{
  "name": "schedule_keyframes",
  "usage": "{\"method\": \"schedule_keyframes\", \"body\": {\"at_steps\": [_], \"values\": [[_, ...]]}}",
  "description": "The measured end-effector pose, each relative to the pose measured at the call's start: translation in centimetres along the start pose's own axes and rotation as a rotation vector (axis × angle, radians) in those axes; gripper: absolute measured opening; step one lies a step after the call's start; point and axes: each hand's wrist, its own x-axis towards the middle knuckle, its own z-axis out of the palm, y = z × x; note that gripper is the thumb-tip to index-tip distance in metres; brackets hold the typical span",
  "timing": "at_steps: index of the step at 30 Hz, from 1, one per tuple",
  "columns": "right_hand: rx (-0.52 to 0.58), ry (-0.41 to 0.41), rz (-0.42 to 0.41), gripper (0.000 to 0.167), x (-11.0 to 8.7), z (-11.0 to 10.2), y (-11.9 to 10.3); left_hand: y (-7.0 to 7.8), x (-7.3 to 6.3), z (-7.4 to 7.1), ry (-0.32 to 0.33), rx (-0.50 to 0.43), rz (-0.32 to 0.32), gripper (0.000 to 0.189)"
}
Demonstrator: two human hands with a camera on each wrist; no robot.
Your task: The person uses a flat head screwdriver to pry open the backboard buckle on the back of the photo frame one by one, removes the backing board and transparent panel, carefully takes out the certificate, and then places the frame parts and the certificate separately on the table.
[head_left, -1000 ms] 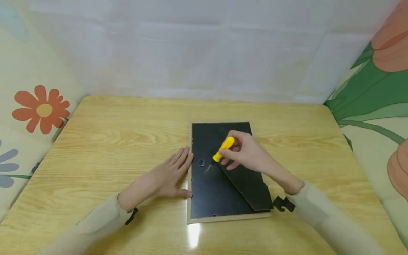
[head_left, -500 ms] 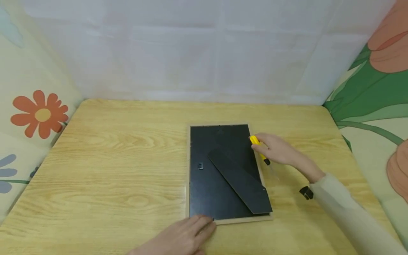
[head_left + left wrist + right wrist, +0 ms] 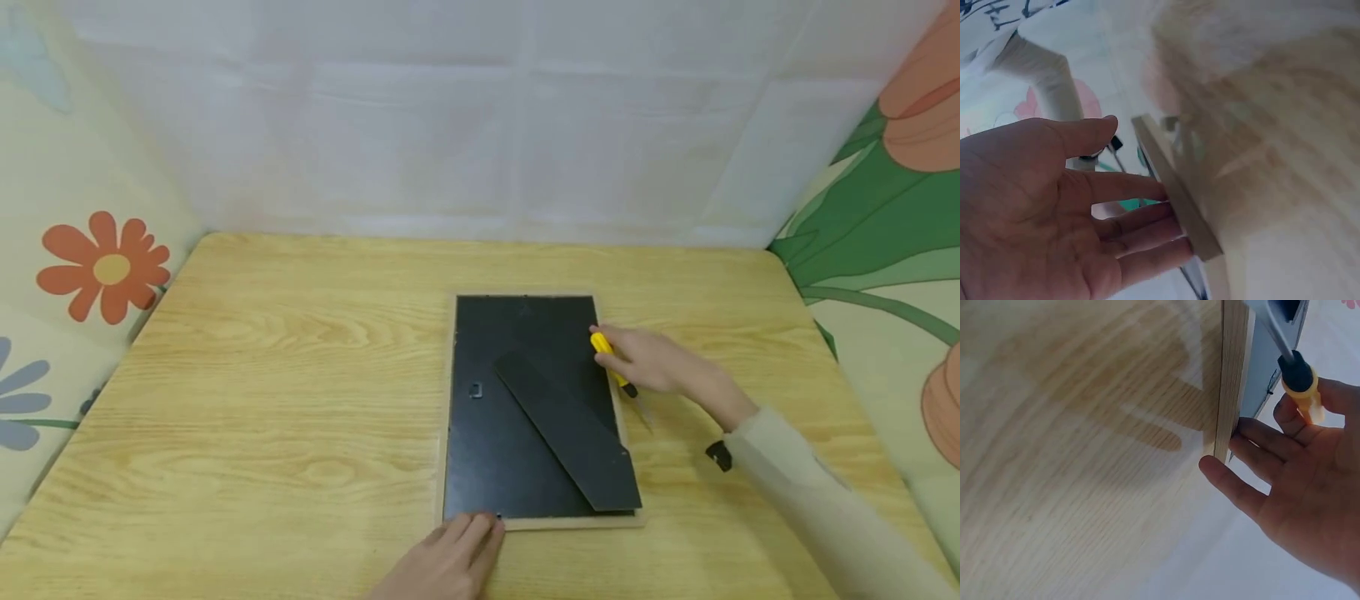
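Note:
A picture frame lies face down on the wooden table, its black backing up and its pale wooden rim around it. The backing's stand leg slants toward the lower right corner. My left hand is at the near edge; in the left wrist view its fairly straight fingers touch the frame's side. At the right edge, my right hand pinches a yellow screwdriver, its shaft pointing back toward me. In the right wrist view, the other fingertips reach the wooden rim, below the screwdriver's black collar.
A small metal hanger sits on the backing, left of the stand leg. The wooden table extends around the frame. A white cloth hangs behind, with flower-patterned panels on both sides.
My left hand has moved from the frame's left side to its near edge. My right hand has carried the screwdriver from above the backing to the frame's right edge.

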Motion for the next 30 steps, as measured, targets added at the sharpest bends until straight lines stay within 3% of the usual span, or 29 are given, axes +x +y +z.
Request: {"method": "schedule_keyframes", "body": {"at_steps": [4,9,15,18,23,26,30], "values": [[0.012,-0.005,0.028,0.056,-1.5,0.3,-0.2,-0.4,-0.4,-0.5,-0.007,0.046,-0.021,0.056],[0.036,0.002,0.063,0.055,-4.1,1.2,-1.1,-2.2,-1.3,-1.7,-0.026,0.081,-0.054,0.041],[-0.052,0.103,0.073,0.055,-7.1,3.7,-3.2,-4.5,-2.9,-3.2,-0.149,0.038,-0.197,0.038],[-0.094,0.156,0.094,0.056,-8.6,4.9,-4.6,-5.4,-3.5,-3.7,-0.171,0.026,-0.276,0.038],[-0.06,0.159,0.126,0.053,-10.6,6.0,-6.0,-6.9,-3.6,-4.1,-0.186,-0.01,-0.392,0.034],[-0.013,0.145,0.123,0.051,-11.1,6.1,-6.3,-7.4,-3.4,-4.2,-0.171,0.007,-0.42,0.032],[0.055,0.181,0.129,0.052,-10.2,5.2,-5.8,-6.9,-3.1,-3.8,-0.148,0.032,-0.39,0.04]]}}
